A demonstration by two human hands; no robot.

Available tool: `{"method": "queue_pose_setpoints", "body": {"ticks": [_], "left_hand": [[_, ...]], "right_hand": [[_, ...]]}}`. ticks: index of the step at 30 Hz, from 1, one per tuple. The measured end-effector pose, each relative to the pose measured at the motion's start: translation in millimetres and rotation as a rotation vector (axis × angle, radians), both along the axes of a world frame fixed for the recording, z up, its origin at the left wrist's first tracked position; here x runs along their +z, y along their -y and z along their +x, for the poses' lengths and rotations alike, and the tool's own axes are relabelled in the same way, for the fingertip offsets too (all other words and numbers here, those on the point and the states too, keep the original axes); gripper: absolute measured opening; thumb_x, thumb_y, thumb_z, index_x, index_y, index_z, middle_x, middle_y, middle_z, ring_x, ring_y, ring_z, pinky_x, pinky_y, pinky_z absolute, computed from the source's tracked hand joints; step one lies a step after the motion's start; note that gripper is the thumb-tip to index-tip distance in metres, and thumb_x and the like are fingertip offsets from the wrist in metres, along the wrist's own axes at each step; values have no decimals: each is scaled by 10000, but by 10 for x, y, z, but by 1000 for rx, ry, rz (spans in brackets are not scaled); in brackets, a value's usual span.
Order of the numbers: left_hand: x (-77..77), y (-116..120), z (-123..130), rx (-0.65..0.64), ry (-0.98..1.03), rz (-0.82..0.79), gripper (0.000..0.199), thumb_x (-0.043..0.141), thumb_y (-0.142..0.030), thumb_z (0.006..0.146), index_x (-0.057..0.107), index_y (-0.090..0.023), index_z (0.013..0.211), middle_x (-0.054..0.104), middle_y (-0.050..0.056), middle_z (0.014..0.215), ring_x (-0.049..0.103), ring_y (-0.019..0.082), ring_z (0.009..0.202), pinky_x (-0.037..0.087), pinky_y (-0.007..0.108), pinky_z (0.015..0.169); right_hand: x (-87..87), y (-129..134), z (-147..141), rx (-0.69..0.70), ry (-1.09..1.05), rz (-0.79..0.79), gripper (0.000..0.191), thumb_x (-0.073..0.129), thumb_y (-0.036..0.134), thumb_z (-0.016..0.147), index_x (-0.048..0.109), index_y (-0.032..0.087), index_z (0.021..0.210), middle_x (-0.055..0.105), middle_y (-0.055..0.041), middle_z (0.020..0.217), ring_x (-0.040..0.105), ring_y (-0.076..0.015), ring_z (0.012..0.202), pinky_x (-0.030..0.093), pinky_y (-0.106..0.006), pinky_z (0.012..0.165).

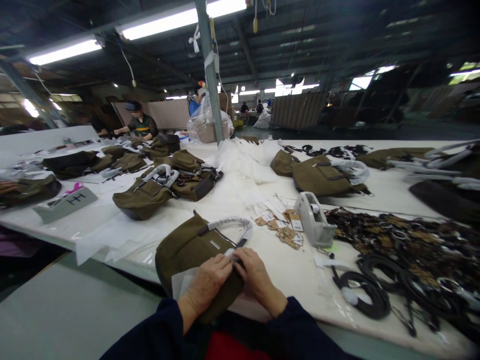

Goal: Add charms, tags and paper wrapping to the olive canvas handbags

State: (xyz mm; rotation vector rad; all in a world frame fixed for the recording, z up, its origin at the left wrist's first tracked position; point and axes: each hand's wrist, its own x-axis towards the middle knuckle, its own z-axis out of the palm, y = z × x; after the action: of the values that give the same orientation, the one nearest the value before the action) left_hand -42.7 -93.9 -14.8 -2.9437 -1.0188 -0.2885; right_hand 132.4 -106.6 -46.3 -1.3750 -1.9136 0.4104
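Observation:
An olive-green handbag (pixel 187 245) lies tilted at the table's front edge, its handle (pixel 234 222) wrapped in clear or white film. My left hand (pixel 208 280) is closed on the bag's right side, with white tissue paper (pixel 182 282) beneath the wrist. Opposite it, my right hand (pixel 258 275) pinches the same edge near the handle's lower end. The fingertips of both hands meet there around a small pale and grey piece, too covered to make out. Paper tags (pixel 288 227) with strings lie just beyond the bag.
A grey tape dispenser (pixel 315 220) stands right of the tags. Coiled dark straps (pixel 363 295) and a pile of dark brown pieces (pixel 397 245) cover the right side. More olive bags (pixel 142 197) and white tissue sheets (pixel 243 162) lie farther back. A co-worker (pixel 138 122) is at the far left.

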Motion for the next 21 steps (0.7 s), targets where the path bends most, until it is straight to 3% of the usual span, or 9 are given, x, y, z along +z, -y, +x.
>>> {"method": "queue_pose_setpoints", "body": {"ticks": [5,12,15,21], "left_hand": [[7,20,3,23,89,-1,161,522,-111,921,612,-171,1040,639,56,1066,578,222,1005,509,364,908],[-37,14,-14,120,275,-31,179,496,-132,940,624,-204,1042,667,42,1085,594,208,1020,521,353,904],[-52,8,-18,172,319,-37,174,471,-161,956,628,-215,1009,677,38,1068,600,209,1013,521,360,901],[-89,12,-17,200,356,-68,190,460,-175,959,632,-216,1029,686,43,1085,603,215,1023,514,362,901]], "right_hand": [[40,190,-65,-106,22,57,42,620,164,874,643,197,887,663,-65,972,563,-240,953,417,-397,877],[-199,424,-285,-141,47,228,400,550,121,880,544,219,1268,636,-76,1252,532,-251,1163,251,-521,1103],[-296,452,-335,-180,30,297,439,524,105,868,508,198,1297,601,-94,1273,511,-252,1192,276,-546,1113],[-343,480,-375,-199,9,315,332,514,104,862,571,186,1178,615,-100,1176,530,-259,1149,328,-584,1106]]}}
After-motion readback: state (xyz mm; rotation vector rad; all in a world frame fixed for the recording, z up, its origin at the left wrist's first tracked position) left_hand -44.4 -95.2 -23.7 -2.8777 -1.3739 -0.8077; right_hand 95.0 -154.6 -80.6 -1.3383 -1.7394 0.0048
